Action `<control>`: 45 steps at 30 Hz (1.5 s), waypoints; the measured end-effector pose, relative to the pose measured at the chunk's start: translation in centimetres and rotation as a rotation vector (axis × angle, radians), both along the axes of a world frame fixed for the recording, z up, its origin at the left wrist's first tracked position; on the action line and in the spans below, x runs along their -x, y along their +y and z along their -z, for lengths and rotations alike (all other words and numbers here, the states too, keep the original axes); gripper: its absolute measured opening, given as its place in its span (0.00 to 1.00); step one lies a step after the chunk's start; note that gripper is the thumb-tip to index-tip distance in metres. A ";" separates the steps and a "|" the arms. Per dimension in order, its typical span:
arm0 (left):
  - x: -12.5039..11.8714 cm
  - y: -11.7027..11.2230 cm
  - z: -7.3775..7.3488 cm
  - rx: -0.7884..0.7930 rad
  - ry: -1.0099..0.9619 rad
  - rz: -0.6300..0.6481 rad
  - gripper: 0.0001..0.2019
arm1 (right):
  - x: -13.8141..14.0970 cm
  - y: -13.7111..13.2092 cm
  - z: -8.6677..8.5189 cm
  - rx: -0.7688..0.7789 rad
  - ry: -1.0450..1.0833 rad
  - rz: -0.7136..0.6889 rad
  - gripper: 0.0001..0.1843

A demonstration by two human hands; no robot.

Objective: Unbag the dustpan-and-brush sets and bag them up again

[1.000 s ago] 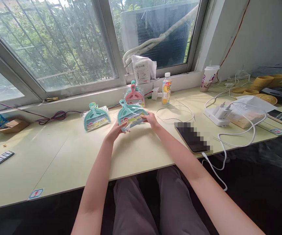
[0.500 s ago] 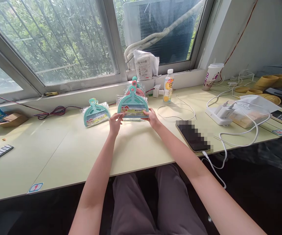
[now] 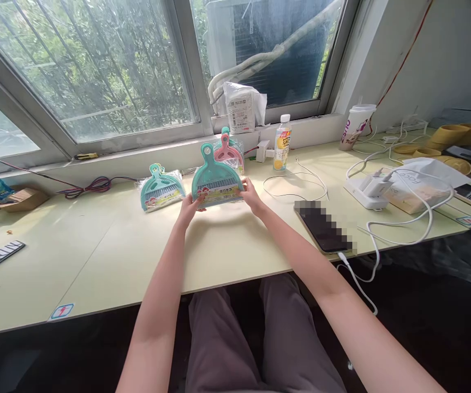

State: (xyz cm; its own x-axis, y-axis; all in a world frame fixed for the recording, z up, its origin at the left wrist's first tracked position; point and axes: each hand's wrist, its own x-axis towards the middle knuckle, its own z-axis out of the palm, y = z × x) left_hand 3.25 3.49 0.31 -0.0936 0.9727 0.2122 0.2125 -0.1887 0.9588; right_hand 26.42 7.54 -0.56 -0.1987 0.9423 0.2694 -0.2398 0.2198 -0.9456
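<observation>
A teal mini dustpan and brush set [image 3: 214, 176] in clear wrapping, with a printed label across its brush, is held up above the table. My left hand [image 3: 188, 209] grips its lower left corner. On its lower right edge my right hand [image 3: 252, 196] is closed, fingers partly behind the set. Behind it, a pink dustpan set [image 3: 227, 150] leans by the sill, a green handle showing above it and its lower part hidden. Left of my hands, another wrapped teal dustpan set [image 3: 161, 191] rests on the table.
A juice bottle [image 3: 282, 143] stands right of the sets. A phone [image 3: 325, 226] on a white cable lies near the front edge. Farther right are a power strip [image 3: 366, 194] and a paper cup [image 3: 357, 126]. Bundled wires [image 3: 83, 189] lie along the sill at left.
Both hands have brought the teal dustpan set slightly left and tilted it. More of the pink set behind it now shows.
</observation>
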 end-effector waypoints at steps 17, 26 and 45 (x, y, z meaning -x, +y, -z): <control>11.9 -4.7 -1.1 0.130 0.106 -0.451 0.17 | 2.6 -2.8 0.7 -0.484 -0.716 0.348 0.17; 16.1 -3.7 1.2 0.279 0.314 -0.646 0.18 | 2.3 -2.2 1.8 -0.321 -1.066 0.251 0.23; 16.7 3.5 2.2 0.181 0.611 -1.070 0.23 | 1.3 1.2 3.1 -0.121 -0.911 0.489 0.27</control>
State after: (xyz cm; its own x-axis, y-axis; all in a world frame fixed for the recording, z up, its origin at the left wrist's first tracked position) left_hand -13.41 6.94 -1.93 -0.7900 0.4886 0.3704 0.5976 0.4787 0.6432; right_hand 25.15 8.72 -3.62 0.0219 0.9515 0.3070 0.6952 0.2062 -0.6887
